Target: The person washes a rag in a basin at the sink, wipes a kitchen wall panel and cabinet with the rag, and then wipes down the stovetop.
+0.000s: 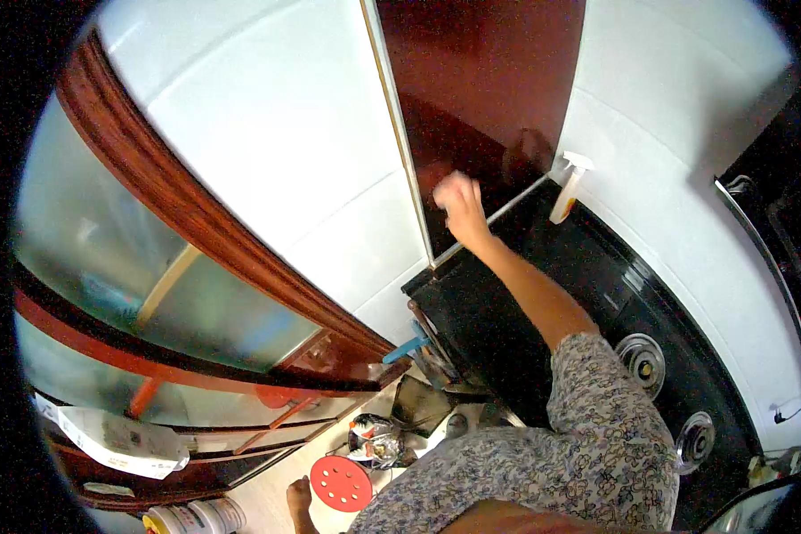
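Observation:
My right hand (pixel 459 199) reaches forward at the end of a bent arm, close to the lower part of a glossy dark red panel (pixel 481 80). Its fingers are curled in and slightly blurred; what they hold, if anything, does not show. Faint reflections appear in the panel beside it. My left hand (pixel 300 495) hangs low at the bottom, closed, with nothing visible in it. Nearest to that hand is a round red stool top (pixel 341 483) with holes. A white spray bottle (pixel 569 189) stands to the right of my right hand, at the wall.
Below my right arm lies a black countertop (pixel 516 329) with two gas burners (pixel 641 366). A dark range hood (pixel 779 214) juts out at right. At left runs a wood-framed glass cabinet (pixel 142 205) with a white box (pixel 120 440). A black bag (pixel 376 440) sits on the floor.

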